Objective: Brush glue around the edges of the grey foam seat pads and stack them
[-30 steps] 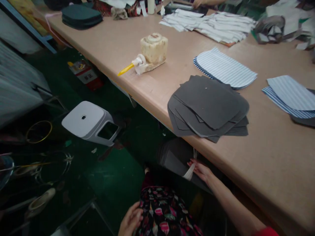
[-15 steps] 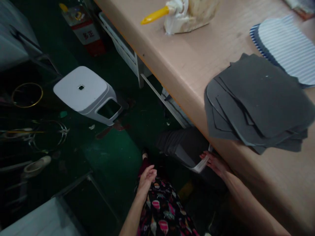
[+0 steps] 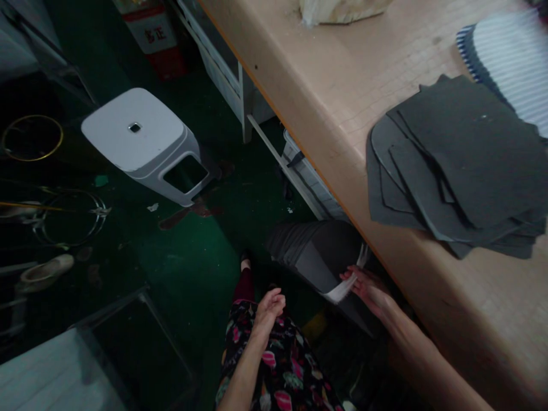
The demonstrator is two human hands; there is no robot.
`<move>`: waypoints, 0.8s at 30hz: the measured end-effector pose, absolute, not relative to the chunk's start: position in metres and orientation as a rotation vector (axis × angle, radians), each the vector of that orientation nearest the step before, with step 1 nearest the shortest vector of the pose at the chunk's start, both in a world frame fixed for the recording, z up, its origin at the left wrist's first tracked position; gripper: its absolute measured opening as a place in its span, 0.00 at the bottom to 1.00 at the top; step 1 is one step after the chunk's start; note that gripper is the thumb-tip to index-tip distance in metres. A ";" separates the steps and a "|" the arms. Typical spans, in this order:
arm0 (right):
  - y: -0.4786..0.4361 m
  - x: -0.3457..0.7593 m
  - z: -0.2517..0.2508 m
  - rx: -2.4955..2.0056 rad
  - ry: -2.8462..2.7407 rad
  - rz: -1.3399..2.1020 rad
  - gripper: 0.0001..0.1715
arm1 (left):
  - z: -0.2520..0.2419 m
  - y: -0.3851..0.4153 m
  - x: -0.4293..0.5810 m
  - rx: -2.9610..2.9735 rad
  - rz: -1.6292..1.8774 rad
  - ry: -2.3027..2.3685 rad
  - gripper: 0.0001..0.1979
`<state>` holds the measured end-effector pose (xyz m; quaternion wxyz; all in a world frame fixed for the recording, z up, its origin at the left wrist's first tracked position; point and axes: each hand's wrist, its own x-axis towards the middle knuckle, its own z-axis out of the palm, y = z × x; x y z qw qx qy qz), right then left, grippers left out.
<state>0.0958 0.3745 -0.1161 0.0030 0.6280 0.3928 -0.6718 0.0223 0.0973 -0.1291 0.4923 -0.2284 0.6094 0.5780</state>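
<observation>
A bundle of grey sheets [image 3: 314, 257] hangs beside the table edge, low above the floor, with a white tie band [image 3: 341, 290] round it. My right hand [image 3: 363, 288] has its fingers hooked round that band at the bundle's near end. In front of the dark flowered apron, my left hand [image 3: 270, 305] is loosely curled, with nothing seen in it. On the table lies an uneven stack of grey rounded sheets [image 3: 475, 160]. Striped fabric pieces [image 3: 509, 68] lie partly under or behind that stack.
The tan table [image 3: 308, 97] fills the right side. A white plastic stool [image 3: 141, 131] stands on the green floor to the left. Beyond it are a red and white container [image 3: 158, 43] and white bins under the table. A shoe [image 3: 47, 274] and metal hoops lie farther left.
The view has shifted, so the table and stool sit higher in it. My left hand has moved slightly right over the apron. My right hand keeps its hold on the band.
</observation>
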 end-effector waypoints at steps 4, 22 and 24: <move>0.338 0.121 -0.108 1.945 1.195 -2.183 0.20 | -0.122 0.098 0.018 -0.484 1.371 1.605 0.30; 0.204 0.201 -0.111 1.733 0.950 -2.447 0.31 | -0.058 0.174 0.095 0.233 0.900 1.845 0.24; 0.205 0.205 -0.110 1.725 0.858 -2.496 0.32 | -0.060 0.172 0.114 0.238 0.847 1.834 0.24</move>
